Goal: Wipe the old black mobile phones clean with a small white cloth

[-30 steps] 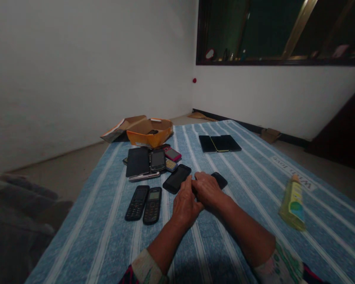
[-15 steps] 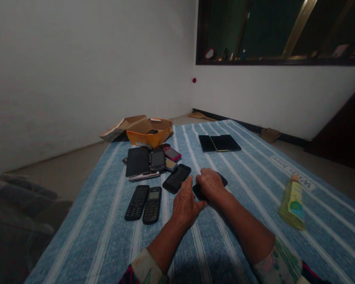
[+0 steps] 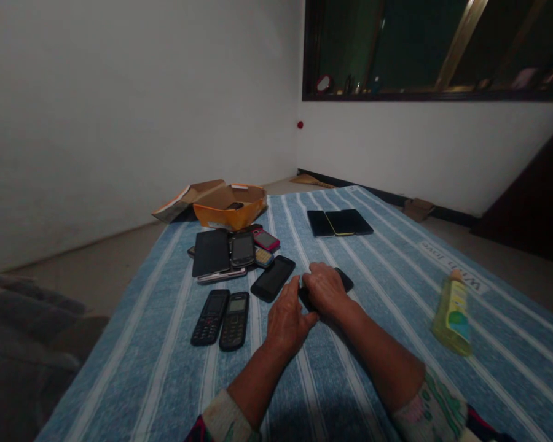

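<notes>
Standing open, the box [image 3: 228,218] (beyond phones [image 3: 243,249]) holds something dark [image 3: 235,206]

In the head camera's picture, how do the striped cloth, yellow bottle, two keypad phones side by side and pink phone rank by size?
1. striped cloth
2. yellow bottle
3. left keypad phone and right keypad phone: too alike to rank
4. pink phone, farther back

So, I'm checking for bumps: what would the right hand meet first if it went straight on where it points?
Probably the left hand, near its fingertips, with the black phone just beyond. Depth is unclear; the hands may already touch.
</notes>
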Motion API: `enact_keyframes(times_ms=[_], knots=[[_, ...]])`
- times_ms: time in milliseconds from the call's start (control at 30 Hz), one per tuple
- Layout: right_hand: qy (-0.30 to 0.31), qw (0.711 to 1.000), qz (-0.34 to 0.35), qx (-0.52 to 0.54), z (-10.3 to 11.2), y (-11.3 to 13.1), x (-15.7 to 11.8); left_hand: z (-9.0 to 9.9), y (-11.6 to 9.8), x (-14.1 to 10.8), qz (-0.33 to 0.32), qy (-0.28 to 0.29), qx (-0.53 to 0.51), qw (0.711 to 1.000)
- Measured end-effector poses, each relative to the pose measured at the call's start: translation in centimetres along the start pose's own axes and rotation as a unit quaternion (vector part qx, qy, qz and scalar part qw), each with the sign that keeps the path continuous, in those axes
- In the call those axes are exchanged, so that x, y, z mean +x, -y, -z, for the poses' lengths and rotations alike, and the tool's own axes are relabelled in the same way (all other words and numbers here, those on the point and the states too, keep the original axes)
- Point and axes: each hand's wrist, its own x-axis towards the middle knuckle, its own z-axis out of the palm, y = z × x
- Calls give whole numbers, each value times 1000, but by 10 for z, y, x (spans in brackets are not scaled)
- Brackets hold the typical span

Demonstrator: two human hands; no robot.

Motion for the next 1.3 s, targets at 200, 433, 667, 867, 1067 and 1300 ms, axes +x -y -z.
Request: enact_keyframes(times_ms=[200, 433, 667, 867, 1067, 1300], knots=[[-9, 1000, 14, 12, 0, 4, -2, -1, 2, 0, -26, -17, -10, 999], [-9, 1000, -9, -12, -4, -12, 3, -1, 0, 0, -8, 1, -2, 1000], [-1, 990, -133, -46, -8, -51, 7, 2, -5, -2, 6, 24, 12, 1000], [-7, 995, -91, -40, -7, -34, 5, 2, -5, 0, 10, 38, 12, 999], [-5, 1000, 9, -5, -4, -5, 2, 3, -4, 1, 1, 36, -14, 999], [-2, 997, -64, -41, -5, -31, 4, 5, -9, -1, 12, 55, 11, 998]])
